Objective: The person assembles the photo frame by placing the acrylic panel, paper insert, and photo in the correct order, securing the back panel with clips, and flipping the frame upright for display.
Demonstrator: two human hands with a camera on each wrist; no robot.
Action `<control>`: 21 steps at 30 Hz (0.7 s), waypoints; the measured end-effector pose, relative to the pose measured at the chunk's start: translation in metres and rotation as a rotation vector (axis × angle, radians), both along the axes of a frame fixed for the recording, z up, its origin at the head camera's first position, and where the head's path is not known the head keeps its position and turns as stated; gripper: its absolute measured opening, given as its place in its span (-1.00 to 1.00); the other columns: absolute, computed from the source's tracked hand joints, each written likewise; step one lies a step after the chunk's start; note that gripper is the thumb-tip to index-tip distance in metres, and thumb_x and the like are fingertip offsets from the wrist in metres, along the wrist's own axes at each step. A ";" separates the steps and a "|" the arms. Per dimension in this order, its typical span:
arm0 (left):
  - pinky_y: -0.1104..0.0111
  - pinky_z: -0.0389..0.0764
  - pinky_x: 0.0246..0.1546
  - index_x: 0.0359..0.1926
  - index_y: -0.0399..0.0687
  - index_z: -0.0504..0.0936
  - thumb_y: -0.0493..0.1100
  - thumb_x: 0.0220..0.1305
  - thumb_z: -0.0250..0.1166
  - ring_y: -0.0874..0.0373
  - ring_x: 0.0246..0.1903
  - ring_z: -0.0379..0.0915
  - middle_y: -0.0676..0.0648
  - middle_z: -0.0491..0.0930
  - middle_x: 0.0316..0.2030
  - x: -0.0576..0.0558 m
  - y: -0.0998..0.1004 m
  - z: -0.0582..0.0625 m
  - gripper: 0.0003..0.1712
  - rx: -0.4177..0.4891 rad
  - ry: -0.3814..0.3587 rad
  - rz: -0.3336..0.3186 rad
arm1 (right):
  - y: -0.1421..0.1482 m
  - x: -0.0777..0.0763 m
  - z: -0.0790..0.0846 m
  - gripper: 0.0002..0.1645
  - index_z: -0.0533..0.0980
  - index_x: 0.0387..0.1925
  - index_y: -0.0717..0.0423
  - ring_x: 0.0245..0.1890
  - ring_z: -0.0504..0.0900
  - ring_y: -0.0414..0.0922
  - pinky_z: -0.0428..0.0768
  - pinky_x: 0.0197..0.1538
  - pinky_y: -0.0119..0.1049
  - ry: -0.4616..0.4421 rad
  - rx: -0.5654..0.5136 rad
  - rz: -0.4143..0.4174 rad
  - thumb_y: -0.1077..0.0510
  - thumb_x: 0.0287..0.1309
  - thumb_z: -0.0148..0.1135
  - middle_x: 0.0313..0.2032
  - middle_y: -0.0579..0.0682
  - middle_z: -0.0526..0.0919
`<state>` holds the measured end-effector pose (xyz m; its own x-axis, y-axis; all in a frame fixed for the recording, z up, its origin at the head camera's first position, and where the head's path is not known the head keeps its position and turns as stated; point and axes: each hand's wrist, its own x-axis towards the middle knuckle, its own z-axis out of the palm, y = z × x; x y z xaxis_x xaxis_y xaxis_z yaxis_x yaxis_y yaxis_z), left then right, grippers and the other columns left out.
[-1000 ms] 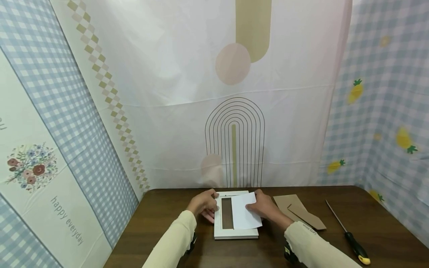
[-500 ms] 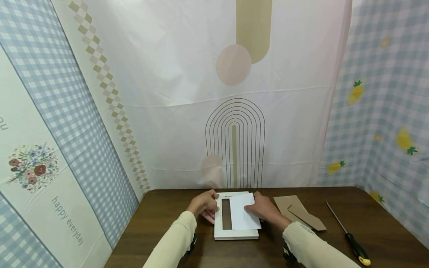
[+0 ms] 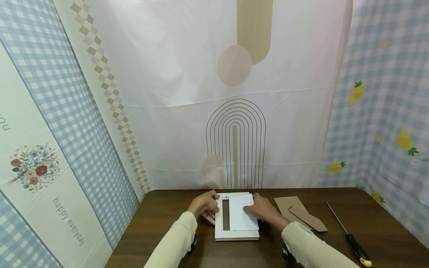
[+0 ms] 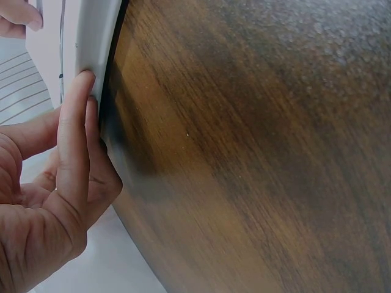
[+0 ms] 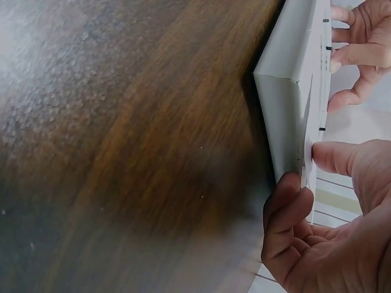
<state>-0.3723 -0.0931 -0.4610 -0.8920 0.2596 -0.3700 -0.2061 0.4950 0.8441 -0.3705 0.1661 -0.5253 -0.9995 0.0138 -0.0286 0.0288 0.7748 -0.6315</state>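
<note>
A white picture frame lies flat on the table, its window showing dark wood through a narrow strip on the left. My left hand grips the frame's left edge. In the left wrist view, fingers of the left hand lie against the frame's side wall. A white sheet of paper covers most of the window. My right hand pinches it at the right edge. The right wrist view shows the right thumb on the sheet and curled fingers beside the frame's wall.
To the right lies a brown cardboard piece with a bent flap. Beyond it is a screwdriver with a black and yellow handle. A patterned cloth hangs behind the wooden table.
The white sheet has slid left across the frame and straightened, narrowing the visible part of the window. My right hand has shifted slightly left with it. The left hand stays at the frame's edge.
</note>
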 end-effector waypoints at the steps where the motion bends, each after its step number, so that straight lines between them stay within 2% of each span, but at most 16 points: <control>1: 0.08 1.01 -0.39 0.47 -0.21 0.41 -0.56 0.37 0.28 -0.04 -0.52 0.55 -0.25 0.46 -0.35 0.000 0.000 -0.001 -0.31 -0.001 -0.002 0.001 | -0.002 0.004 0.005 -0.11 0.44 0.35 0.51 -0.44 0.66 0.03 0.68 -0.53 -0.20 -0.003 -0.004 -0.004 -0.06 0.29 0.54 -0.15 0.32 0.74; 2: 0.08 1.01 -0.39 0.47 -0.21 0.41 -0.56 0.37 0.29 -0.04 -0.52 0.55 -0.25 0.46 -0.35 0.000 0.000 -0.001 -0.31 -0.001 -0.002 0.001 | -0.002 0.003 0.004 -0.11 0.43 0.35 0.52 -0.47 0.64 0.04 0.66 -0.55 -0.21 0.003 0.006 0.001 -0.07 0.30 0.52 -0.17 0.33 0.73; 7: 0.10 1.01 -0.41 0.47 -0.21 0.41 -0.56 0.36 0.28 -0.02 -0.53 0.55 -0.24 0.46 -0.37 0.000 0.000 -0.001 -0.31 0.001 -0.003 0.001 | -0.009 0.015 0.017 -0.15 0.46 0.33 0.48 -0.45 0.64 0.03 0.66 -0.54 -0.23 0.016 0.021 -0.008 -0.06 0.28 0.51 -0.15 0.32 0.74; 9: 0.10 1.01 -0.41 0.47 -0.21 0.41 -0.56 0.36 0.28 -0.02 -0.54 0.55 -0.23 0.47 -0.38 0.000 0.000 -0.002 -0.30 0.002 -0.002 0.002 | -0.012 0.022 0.024 -0.15 0.48 0.33 0.47 -0.38 0.67 0.02 0.69 -0.47 -0.22 0.023 0.022 -0.012 -0.05 0.27 0.53 -0.10 0.32 0.76; 13: 0.09 1.01 -0.41 0.48 -0.21 0.41 -0.56 0.36 0.28 -0.01 -0.54 0.54 -0.23 0.47 -0.38 -0.001 0.000 -0.002 -0.30 0.001 0.001 0.004 | -0.015 0.025 0.029 -0.14 0.49 0.36 0.45 -0.22 0.72 0.04 0.79 -0.26 -0.12 0.031 0.027 -0.012 -0.05 0.25 0.56 0.05 0.38 0.79; 15: 0.09 1.01 -0.41 0.48 -0.21 0.41 -0.56 0.36 0.28 -0.01 -0.55 0.54 -0.23 0.47 -0.38 -0.001 0.000 -0.002 -0.29 0.001 0.002 0.004 | -0.016 0.024 0.027 -0.15 0.50 0.36 0.45 -0.16 0.74 0.07 0.83 -0.17 -0.05 0.035 0.030 -0.013 -0.05 0.25 0.55 0.08 0.39 0.79; 17: 0.09 1.01 -0.40 0.48 -0.21 0.41 -0.56 0.36 0.28 -0.01 -0.55 0.54 -0.23 0.47 -0.38 -0.001 0.000 -0.002 -0.29 0.001 0.003 0.003 | -0.014 0.018 0.017 -0.16 0.51 0.34 0.44 -0.13 0.76 0.09 0.83 -0.13 -0.04 0.058 0.053 -0.006 -0.08 0.28 0.52 0.09 0.40 0.79; 21: 0.08 1.01 -0.40 0.48 -0.21 0.42 -0.57 0.35 0.29 -0.02 -0.54 0.55 -0.23 0.47 -0.38 -0.002 0.000 -0.003 -0.29 0.000 0.001 0.001 | -0.011 0.006 -0.002 -0.16 0.51 0.33 0.40 -0.18 0.74 0.08 0.79 -0.22 -0.07 0.082 0.084 -0.011 -0.14 0.31 0.49 0.04 0.36 0.80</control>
